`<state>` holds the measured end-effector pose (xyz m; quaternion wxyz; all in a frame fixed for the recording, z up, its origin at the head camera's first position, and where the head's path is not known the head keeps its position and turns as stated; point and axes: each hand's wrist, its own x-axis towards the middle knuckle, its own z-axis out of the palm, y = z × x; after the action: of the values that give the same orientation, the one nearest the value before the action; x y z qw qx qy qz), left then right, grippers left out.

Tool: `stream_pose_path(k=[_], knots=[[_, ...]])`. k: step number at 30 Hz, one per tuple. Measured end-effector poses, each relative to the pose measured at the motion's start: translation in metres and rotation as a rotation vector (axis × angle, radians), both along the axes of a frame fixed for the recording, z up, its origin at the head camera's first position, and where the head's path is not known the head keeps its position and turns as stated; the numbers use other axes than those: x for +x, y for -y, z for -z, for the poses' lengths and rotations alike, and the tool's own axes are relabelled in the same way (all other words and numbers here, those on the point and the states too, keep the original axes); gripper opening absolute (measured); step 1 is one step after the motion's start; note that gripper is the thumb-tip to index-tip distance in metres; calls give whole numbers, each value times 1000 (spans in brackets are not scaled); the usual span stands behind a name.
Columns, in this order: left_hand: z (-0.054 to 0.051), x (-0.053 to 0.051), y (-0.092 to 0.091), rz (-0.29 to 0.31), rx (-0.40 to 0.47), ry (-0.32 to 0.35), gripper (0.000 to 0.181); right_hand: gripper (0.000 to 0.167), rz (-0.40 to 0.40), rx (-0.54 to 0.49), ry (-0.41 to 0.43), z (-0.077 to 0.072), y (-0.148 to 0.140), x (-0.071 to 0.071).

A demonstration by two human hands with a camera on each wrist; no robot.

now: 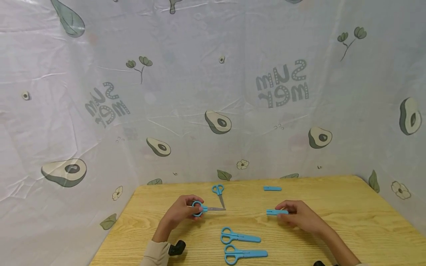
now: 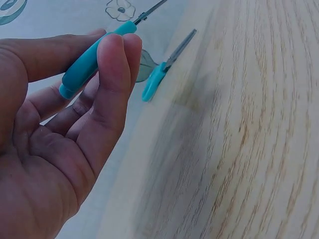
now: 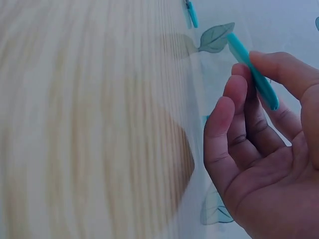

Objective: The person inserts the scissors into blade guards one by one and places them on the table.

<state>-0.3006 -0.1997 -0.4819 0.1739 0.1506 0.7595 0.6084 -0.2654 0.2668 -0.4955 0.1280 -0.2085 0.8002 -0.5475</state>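
Observation:
My left hand (image 1: pixel 184 211) pinches a pair of blue-handled scissors (image 1: pixel 198 209) by the finger loops, its bare metal blades pointing right. In the left wrist view the handle of these scissors (image 2: pixel 82 67) sits between thumb and fingers. My right hand (image 1: pixel 298 215) pinches a blue blade cover (image 1: pixel 276 212), one end pointing left toward the blades, a wide gap between them. The right wrist view shows the cover (image 3: pixel 254 74) held between thumb and fingers. Beyond the left hand, a second pair of uncovered scissors (image 1: pixel 218 192) lies on the table.
On the wooden table (image 1: pixel 319 188), two pairs of covered scissors, the upper pair (image 1: pixel 244 237) and the lower pair (image 1: pixel 247 253), lie near the front middle. A loose blue blade cover (image 1: pixel 272 188) rests near the back edge. A patterned curtain (image 1: pixel 186 92) hangs behind the table.

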Motion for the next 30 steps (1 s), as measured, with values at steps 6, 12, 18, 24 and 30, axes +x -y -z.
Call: stream_pose_path(k=[6,12,18,24,30], knots=[[-2,2,0,4,18,3,42,40,10,-32,3,-1,12,0],[-4,1,-3,6,27,7,41,41,21,-45,27,-1,18,0],[-7,-1,-8,10,24,-7,37,40,13,-60,24,-3,21,1],[-10,-1,-18,28,32,-11,35,38,-14,-68,6,-4,25,2],[-10,0,-24,40,64,20,34,39,-18,-72,11,-4,27,3]])
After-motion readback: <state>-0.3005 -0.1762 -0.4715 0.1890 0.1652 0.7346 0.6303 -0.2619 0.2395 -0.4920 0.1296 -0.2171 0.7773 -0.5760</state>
